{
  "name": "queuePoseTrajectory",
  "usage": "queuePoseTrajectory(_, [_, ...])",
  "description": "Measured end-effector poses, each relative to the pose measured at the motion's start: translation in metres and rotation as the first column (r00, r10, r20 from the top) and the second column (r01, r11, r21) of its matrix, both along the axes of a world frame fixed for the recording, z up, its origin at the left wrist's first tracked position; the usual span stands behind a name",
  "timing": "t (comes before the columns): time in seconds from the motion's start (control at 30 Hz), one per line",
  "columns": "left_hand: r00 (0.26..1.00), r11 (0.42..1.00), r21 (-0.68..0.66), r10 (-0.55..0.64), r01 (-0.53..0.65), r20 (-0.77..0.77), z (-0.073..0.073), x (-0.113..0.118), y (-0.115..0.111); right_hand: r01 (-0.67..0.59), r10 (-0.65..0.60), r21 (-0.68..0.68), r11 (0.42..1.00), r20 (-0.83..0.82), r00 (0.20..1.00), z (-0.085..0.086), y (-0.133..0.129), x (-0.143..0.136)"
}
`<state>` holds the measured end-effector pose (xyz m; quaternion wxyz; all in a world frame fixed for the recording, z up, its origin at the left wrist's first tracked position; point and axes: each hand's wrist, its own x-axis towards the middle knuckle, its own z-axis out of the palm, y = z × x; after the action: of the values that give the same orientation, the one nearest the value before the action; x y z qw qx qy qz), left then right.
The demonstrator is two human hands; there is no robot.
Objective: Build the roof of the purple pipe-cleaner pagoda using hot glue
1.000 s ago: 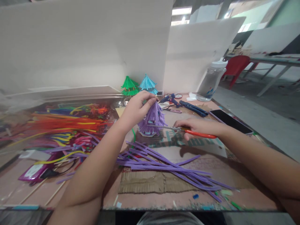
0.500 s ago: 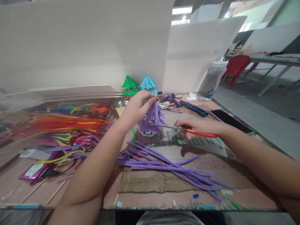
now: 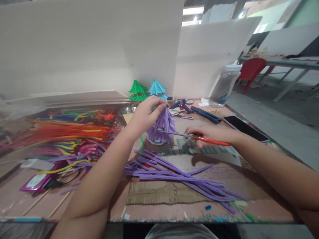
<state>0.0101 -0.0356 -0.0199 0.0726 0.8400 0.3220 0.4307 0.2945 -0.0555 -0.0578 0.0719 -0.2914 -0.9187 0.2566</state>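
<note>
My left hand is closed around the top of a small purple pipe-cleaner tree, cone-shaped and tiered, standing on the work surface. Its tip is hidden by my fingers. From the right, my right hand grips red-handled scissors. Their thin metal blades reach across the front of the tree's lower tier; whether they are apart or closed is too fine to tell. In front of the tree lies a loose bundle of purple pipe cleaners, over a piece of cardboard.
Behind my left hand stand a green tree and a light-blue tree. A glue gun, blue-handled tool, phone and water bottle lie or stand to the right. Many coloured pipe cleaners spread at left.
</note>
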Motion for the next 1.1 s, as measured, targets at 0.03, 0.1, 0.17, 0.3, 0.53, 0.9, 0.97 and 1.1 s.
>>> queuePoseTrajectory(0.03, [1.0, 1.0, -0.004, 0.002, -0.002, -0.003, 0.0002, 0.0002, -0.0002, 0.009, -0.008, -0.014, 1.0, 0.022, 1.0, 0.0008, -0.0005, -0.0007])
queuePoseTrajectory(0.1, [1.0, 1.0, -0.008, 0.009, -0.009, -0.005, 0.0007, 0.0006, -0.0006, 0.02, -0.018, -0.04, 0.999, 0.047, 0.999, 0.0024, -0.0013, -0.002])
queuePoseTrajectory(0.17, [1.0, 1.0, -0.008, 0.012, -0.012, -0.003, 0.0009, 0.0007, -0.0009, 0.019, -0.017, -0.045, 0.999, 0.042, 0.999, 0.0035, -0.0017, -0.0028])
queuePoseTrajectory(0.3, [1.0, 1.0, -0.003, -0.001, 0.001, 0.005, 0.0004, 0.0002, -0.0012, 0.032, -0.029, -0.047, 0.998, 0.054, 0.998, 0.0034, -0.0016, -0.0025])
queuePoseTrajectory(0.53, [1.0, 1.0, 0.003, -0.008, 0.008, 0.001, 0.0002, 0.0002, -0.0008, 0.102, -0.094, -0.079, 0.992, 0.099, 0.991, 0.0028, -0.002, -0.0038])
queuePoseTrajectory(0.9, [1.0, 1.0, 0.008, -0.004, 0.004, 0.008, 0.0003, -0.0005, -0.0003, 0.15, -0.141, -0.091, 0.984, 0.098, 0.985, 0.0064, -0.0058, -0.0079])
queuePoseTrajectory(0.97, [1.0, 1.0, 0.001, 0.005, -0.005, 0.002, 0.0004, -0.0009, 0.0, 0.157, -0.148, -0.1, 0.983, 0.092, 0.985, 0.0065, -0.0068, -0.0083])
queuePoseTrajectory(1.1, [1.0, 1.0, 0.011, 0.001, -0.001, 0.001, 0.0001, -0.0013, 0.0006, 0.164, -0.156, -0.113, 0.98, 0.077, 0.985, 0.0067, -0.0085, -0.0086])
